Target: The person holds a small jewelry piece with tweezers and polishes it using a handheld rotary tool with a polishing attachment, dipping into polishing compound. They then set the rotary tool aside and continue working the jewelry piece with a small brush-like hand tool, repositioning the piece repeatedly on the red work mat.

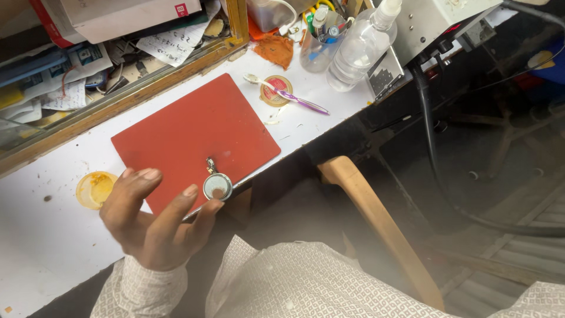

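Note:
My left hand (154, 221) hovers palm-up over the near edge of a white worktable (47, 241), its fingers spread and holding nothing. Its fingertips are next to a small round metal part (217, 186) with a short tab, which lies at the near corner of a red rectangular mat (194, 132). My right hand is out of sight. My patterned shirt sleeve fills the bottom of the view.
A yellow round dish (94, 189) sits left of the mat. Beyond the mat lie a purple toothbrush (294, 98), a round tin lid (275, 89), a clear spray bottle (359, 50) and a cup of tools (321, 41). A wooden chair arm (376, 218) juts out on the right.

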Demonstrator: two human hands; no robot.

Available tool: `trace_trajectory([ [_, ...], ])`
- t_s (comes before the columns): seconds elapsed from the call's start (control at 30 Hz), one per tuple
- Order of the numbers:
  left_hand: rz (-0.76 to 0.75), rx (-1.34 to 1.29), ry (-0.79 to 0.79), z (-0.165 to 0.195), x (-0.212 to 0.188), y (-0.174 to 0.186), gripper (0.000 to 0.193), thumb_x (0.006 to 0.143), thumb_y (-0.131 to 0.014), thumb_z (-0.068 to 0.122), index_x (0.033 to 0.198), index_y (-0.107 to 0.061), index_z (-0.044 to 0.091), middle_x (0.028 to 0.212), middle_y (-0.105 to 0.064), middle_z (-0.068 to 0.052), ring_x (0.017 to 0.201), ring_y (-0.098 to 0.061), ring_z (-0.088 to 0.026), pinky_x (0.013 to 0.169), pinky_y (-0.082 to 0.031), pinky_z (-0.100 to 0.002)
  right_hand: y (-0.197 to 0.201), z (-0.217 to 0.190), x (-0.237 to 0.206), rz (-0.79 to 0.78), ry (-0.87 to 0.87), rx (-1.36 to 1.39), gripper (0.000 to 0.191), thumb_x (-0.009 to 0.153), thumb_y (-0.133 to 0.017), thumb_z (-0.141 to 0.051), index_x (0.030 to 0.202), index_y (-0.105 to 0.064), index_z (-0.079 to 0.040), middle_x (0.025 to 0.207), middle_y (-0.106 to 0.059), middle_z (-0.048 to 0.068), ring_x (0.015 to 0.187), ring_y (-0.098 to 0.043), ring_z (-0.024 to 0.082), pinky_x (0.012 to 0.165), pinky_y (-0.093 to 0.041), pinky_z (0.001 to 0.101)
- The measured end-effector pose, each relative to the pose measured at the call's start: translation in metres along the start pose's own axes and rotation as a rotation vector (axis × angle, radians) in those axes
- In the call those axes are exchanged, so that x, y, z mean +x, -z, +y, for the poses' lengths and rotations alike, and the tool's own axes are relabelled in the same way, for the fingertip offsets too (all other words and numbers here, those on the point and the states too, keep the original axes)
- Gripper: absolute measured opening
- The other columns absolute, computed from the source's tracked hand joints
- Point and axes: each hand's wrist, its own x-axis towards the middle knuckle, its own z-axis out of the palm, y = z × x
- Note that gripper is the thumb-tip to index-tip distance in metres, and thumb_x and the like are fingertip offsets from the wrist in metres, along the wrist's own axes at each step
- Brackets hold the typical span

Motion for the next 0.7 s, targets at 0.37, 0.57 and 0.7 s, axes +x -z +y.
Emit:
trace_trajectory([
  [0.37,-0.001,-0.031,0.27,-0.01,-0.052,-0.002,0.046,0.096,-0.086,0.028,0.128,-0.057,0.011,0.142,-0.044,-0.014,0.132,-0.049,-0.03,0.111,-0.047,-0.044,-0.034,0.085,0.024,-0.047,-0.001,0.035,0.018,0.112,-0.055,-0.01,0.112,-0.059,0.007,0.087,-0.064,0.008,0.069,-0.061,0.013,0.063,-0.048,0.0258],
  [0.57,0.073,-0.022,0.438,-0.019,-0.082,0.007,0.045,0.094,-0.087,0.017,0.128,-0.058,0.009,0.138,-0.048,-0.016,0.128,-0.053,-0.029,0.107,-0.046,-0.041,-0.081,0.08,0.031,-0.113,0.029,0.109,0.017,0.115,-0.052,-0.008,0.11,-0.059,0.007,0.085,-0.063,0.008,0.068,-0.06,0.013,0.064,-0.048,0.0251],
  [0.7,0.069,-0.088,0.564,-0.025,-0.096,0.002,0.043,0.095,-0.086,0.01,0.128,-0.058,0.008,0.141,-0.048,-0.016,0.126,-0.053,-0.03,0.109,-0.047,-0.04,-0.084,0.081,0.037,-0.161,-0.148,0.124,0.021,0.12,-0.056,-0.015,0.115,-0.061,0.005,0.085,-0.062,0.003,0.067,-0.058,0.009,0.062,-0.045,0.0235],
])
